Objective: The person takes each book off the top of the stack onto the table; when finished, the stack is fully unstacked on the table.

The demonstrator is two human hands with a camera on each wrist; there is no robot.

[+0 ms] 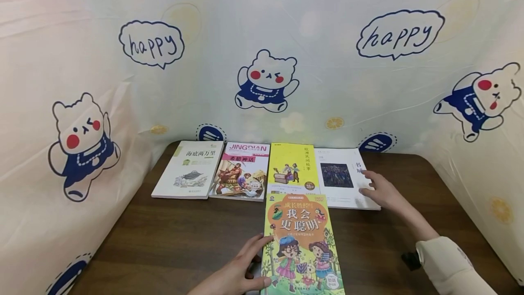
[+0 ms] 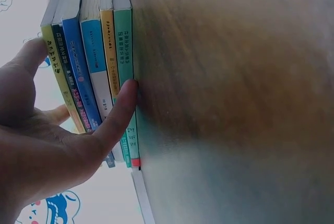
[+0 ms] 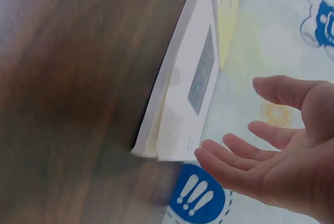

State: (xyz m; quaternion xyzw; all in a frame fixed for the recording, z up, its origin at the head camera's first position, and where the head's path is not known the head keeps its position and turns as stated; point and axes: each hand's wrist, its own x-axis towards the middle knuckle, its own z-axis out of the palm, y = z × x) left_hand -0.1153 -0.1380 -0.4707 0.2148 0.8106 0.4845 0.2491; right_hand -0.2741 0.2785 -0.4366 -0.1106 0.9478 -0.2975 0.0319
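At the front centre lies a stack of several books, topped by a colourful children's book (image 1: 303,258) with two cartoon girls on its cover. My left hand (image 1: 235,270) rests against the stack's left side, its thumb and fingers spread. The left wrist view shows the stacked spines (image 2: 93,78), in yellow, blue, orange and green, with a long finger reaching across them towards the table. Spread fingers of my right hand (image 1: 386,192) hover at the right edge of a white book (image 1: 333,199) with a dark picture, holding nothing. Its fingertips come close to the book's corner in the right wrist view.
Left of the white book, a yellow book (image 1: 292,158), a pink-topped book (image 1: 241,172) and a pale book with a ship drawing (image 1: 190,172) line the back of the dark wooden table (image 1: 163,249). A printed cloth (image 1: 204,85) hangs behind and at both sides.
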